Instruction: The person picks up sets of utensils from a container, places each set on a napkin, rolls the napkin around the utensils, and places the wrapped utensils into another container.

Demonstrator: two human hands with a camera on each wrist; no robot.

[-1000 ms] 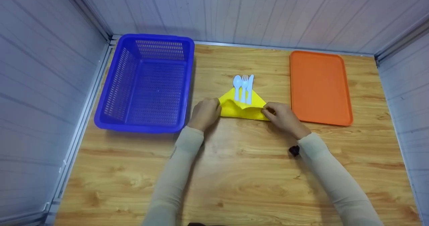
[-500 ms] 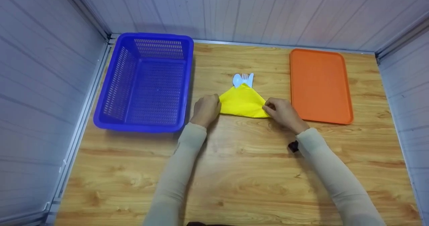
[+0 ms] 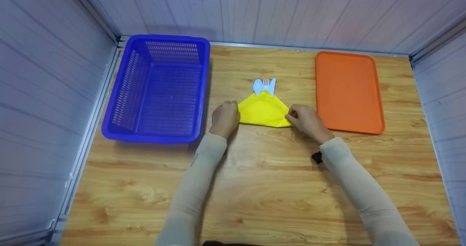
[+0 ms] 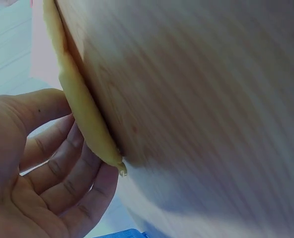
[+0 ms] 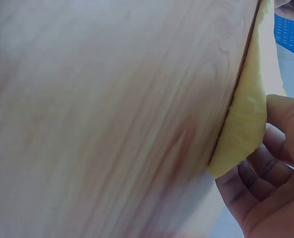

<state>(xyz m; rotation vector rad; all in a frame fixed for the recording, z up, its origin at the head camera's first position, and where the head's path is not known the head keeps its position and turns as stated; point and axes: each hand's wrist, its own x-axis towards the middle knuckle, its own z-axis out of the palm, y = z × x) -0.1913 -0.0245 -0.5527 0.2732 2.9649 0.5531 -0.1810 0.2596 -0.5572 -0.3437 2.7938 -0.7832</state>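
Note:
A yellow napkin (image 3: 264, 111), folded to a triangle, lies on the table with its tip pointing away from me. From under that tip stick out the heads of a pale spoon (image 3: 257, 86), a fork (image 3: 266, 82) and a knife (image 3: 272, 86); their handles are hidden beneath the cloth. My left hand (image 3: 225, 117) pinches the napkin's left corner between thumb and fingers. At the opposite corner my right hand (image 3: 307, 121) does the same. Both wrist views show the napkin's folded edge between the left thumb and fingers (image 4: 62, 183) and the right ones (image 5: 266, 168).
To the left stands a blue plastic basket (image 3: 156, 138) with slotted walls. An orange tray (image 3: 349, 93) lies at the right, close to my right hand. White panel walls (image 3: 255, 16) enclose the wooden table (image 3: 262, 195) at the back and sides.
The napkin's upper flap, lifted a second ago with the handles showing, has come down over the cutlery handles. Both hands have kept to the corners with little movement.

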